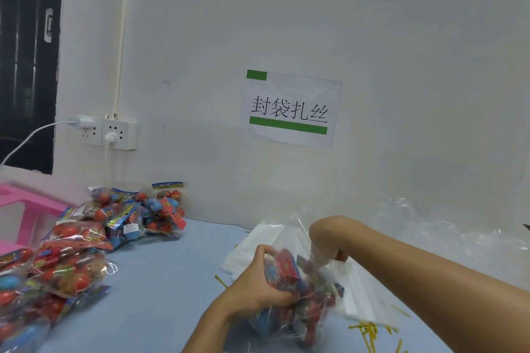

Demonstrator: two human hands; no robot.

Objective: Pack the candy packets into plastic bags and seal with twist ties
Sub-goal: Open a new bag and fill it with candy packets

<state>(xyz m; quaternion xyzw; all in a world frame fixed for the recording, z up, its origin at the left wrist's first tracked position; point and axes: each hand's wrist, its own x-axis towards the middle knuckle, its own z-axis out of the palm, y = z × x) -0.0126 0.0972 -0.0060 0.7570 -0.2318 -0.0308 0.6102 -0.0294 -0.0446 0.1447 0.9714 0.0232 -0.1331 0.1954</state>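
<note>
Now bag (304,292) between both hands

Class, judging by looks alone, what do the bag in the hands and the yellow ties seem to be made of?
Bag: thin clear plastic film, glossy; the candy shows through and it crinkles. Yellow ties: thin flat strips, probably paper or plastic over wire; too small to confirm.

Your right hand (325,241) has its fingers inside the clear bag (304,289), blurred behind the plastic. Under your left hand (258,281) the candy packets (286,269) smear together. Far left of that hand, the sealed bags (43,275) run off the frame's edge.
</note>
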